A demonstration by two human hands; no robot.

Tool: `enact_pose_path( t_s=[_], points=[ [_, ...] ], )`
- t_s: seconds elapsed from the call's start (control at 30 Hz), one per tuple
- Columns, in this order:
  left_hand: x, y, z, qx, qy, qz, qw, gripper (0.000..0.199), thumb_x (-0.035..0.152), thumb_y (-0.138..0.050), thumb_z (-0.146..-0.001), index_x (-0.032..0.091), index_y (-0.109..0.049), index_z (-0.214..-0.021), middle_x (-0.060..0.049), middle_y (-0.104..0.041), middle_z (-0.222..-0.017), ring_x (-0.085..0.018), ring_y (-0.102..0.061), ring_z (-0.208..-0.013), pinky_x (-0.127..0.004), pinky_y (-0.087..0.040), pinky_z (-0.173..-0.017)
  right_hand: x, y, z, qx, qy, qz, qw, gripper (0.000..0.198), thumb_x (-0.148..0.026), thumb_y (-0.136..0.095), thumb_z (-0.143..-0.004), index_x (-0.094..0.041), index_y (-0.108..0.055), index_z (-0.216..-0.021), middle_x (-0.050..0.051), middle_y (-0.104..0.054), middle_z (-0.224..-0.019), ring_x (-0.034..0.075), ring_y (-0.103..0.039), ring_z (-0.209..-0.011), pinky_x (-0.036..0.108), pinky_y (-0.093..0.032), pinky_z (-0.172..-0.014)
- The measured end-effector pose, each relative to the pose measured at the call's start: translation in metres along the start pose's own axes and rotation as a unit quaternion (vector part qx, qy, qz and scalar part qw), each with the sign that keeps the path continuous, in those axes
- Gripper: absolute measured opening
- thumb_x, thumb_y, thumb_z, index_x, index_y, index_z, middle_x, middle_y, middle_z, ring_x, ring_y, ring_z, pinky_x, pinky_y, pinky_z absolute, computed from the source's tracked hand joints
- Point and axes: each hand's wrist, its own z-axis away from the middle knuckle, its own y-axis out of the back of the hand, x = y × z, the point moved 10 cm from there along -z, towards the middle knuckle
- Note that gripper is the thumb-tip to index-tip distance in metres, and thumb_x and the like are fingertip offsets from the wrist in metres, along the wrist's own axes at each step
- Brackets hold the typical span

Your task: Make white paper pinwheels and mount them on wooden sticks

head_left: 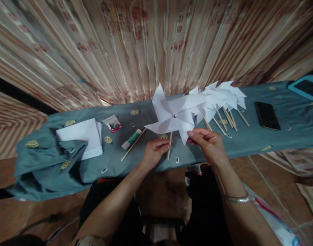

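Note:
A white paper pinwheel with a shiny pin at its hub is held up over the cloth-covered table. Its wooden stick is pinched in the fingers of my left hand. With thumb and fingertips, my right hand grips the tip of the pinwheel's lower right blade. Just behind and to the right lies a row of other white pinwheels, overlapping, their sticks pointing toward me. Left of my left hand are a glue stick with a green label and a loose wooden stick.
A stack of white paper lies on the left, partly under bunched cloth. Near it is a small red and clear packet. Toward the right are a black phone and a blue-framed device. A patterned curtain hangs behind the table.

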Motion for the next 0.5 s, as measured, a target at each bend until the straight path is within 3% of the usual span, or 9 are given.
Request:
enact_pose_path(
  t_s=[0.17,0.5],
  points=[
    [0.001,0.001,0.0,0.009,0.0,0.014,1.0,0.018,0.031,-0.08,-0.064,0.021,-0.081,-0.079,-0.006,-0.078,-0.088,-0.021,-0.07,-0.084,-0.032,-0.055,-0.08,0.01,-0.02,0.006,-0.044,-0.051,-0.036,0.997,0.034,-0.051,-0.089,-0.057,-0.022,-0.073,-0.064,0.001,-0.071,-0.057,0.013,-0.062,-0.051,0.024,-0.047,-0.05],
    [0.009,-0.004,0.003,-0.013,-0.016,0.017,1.0,0.021,0.037,-0.081,-0.067,0.019,-0.081,-0.077,-0.004,-0.075,-0.08,-0.018,-0.065,-0.077,-0.029,-0.051,-0.076,0.013,-0.051,0.019,-0.123,-0.089,-0.083,0.985,0.032,-0.049,-0.09,-0.058,-0.02,-0.076,-0.063,0.002,-0.073,-0.06,0.008,-0.059,-0.052,0.02,-0.045,-0.052]
  ],
)
